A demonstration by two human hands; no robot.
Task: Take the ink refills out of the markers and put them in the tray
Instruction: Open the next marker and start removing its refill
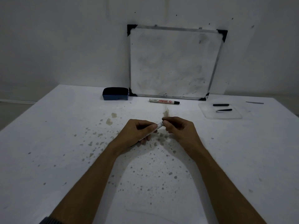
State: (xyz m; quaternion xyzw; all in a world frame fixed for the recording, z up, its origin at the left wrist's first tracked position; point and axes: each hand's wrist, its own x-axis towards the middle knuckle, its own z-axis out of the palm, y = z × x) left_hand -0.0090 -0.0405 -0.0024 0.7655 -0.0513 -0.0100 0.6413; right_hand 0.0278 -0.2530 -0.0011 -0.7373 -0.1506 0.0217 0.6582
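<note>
Between my two hands runs the white marker point(151, 131), its long axis slanting from my left palm up toward my right fingertips. My left hand point(137, 132) is wrapped around the barrel; my right hand point(179, 129) pinches its far end, so the pull should go rightward along that axis. Beyond my right hand sits the clear tray point(208, 114), holding two black refills point(220, 104).
</note>
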